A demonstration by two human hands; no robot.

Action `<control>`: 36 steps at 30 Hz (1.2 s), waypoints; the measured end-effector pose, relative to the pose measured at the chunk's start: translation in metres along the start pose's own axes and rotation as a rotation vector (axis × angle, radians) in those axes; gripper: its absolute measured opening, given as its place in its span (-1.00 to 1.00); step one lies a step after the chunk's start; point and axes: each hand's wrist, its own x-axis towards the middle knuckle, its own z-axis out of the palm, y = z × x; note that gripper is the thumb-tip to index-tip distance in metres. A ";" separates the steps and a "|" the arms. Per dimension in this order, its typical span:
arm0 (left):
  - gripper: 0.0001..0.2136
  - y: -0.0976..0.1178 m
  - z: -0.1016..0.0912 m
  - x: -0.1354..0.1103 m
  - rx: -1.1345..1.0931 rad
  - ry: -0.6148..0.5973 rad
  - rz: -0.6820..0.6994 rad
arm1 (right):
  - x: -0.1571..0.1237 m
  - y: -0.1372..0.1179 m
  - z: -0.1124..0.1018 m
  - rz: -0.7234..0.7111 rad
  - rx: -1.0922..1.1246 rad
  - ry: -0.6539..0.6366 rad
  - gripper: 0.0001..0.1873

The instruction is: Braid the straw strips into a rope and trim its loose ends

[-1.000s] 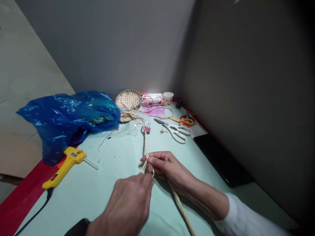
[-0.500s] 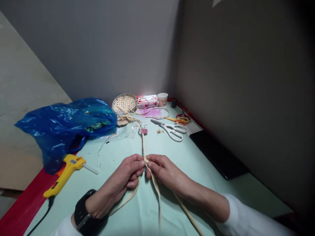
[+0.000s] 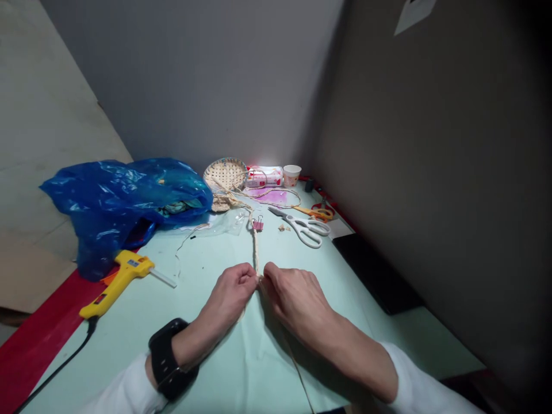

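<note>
A pale braided cord runs down the middle of the table toward me, with a pink binder clip at its far part. At the cord's near end, my left hand pinches it between thumb and fingers. Close against its right side, my right hand is closed on the loose strands, knuckles up. A thin strand trails from under the right hand toward the front edge. My hands hide most of the other loose strands and the spot where they cross.
White-handled scissors and orange-handled scissors lie at the right, near a black flat object. A yellow glue gun and a blue plastic bag are left. Behind stand a woven basket and paper cup.
My right hand has turned over, knuckles upward, and the strands that hung apart below the hands are now mostly hidden. The camera view has shifted slightly.
</note>
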 end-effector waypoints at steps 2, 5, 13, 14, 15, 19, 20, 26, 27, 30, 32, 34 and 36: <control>-0.78 0.000 0.001 0.001 -0.004 0.020 0.023 | -0.003 -0.005 0.002 -0.030 -0.072 0.053 -0.88; -0.81 0.000 0.002 0.002 -0.041 0.005 -0.011 | -0.009 -0.014 0.010 -0.107 -0.172 0.164 -0.84; -0.78 0.000 -0.004 0.000 -0.212 -0.160 -0.110 | -0.024 -0.034 0.035 -0.279 -0.494 0.416 -0.74; -0.76 0.000 -0.005 0.000 -0.219 -0.169 -0.102 | -0.026 -0.036 0.037 -0.264 -0.521 0.409 -0.73; -0.75 0.000 -0.006 0.000 -0.222 -0.177 -0.094 | -0.029 -0.037 0.039 -0.253 -0.539 0.398 -0.71; -0.79 0.000 -0.007 0.000 -0.213 -0.188 -0.088 | -0.038 -0.034 0.039 -0.314 -0.425 0.329 -0.55; -0.81 0.001 -0.007 0.000 -0.212 -0.188 -0.090 | -0.040 -0.032 0.035 -0.331 -0.314 0.284 -0.53; -0.84 -0.002 -0.007 0.002 -0.179 -0.184 -0.071 | -0.033 -0.011 -0.017 -0.234 0.595 -0.220 -0.81; -0.84 -0.004 -0.007 0.003 -0.170 -0.179 -0.064 | -0.025 -0.005 -0.025 -0.219 0.698 -0.296 -0.78; -0.84 -0.009 -0.007 0.005 -0.141 -0.162 -0.051 | 0.016 0.021 -0.035 -0.104 0.868 -0.280 -0.61; -0.82 -0.011 -0.007 0.006 -0.125 -0.155 -0.049 | 0.053 0.040 -0.032 0.011 0.834 0.044 -0.66; -0.80 -0.012 -0.008 0.007 -0.109 -0.157 -0.050 | 0.092 0.055 -0.023 0.058 0.811 0.159 -0.72; -0.78 -0.012 -0.008 0.008 -0.090 -0.162 -0.053 | 0.123 0.061 -0.012 0.061 0.828 0.123 -0.72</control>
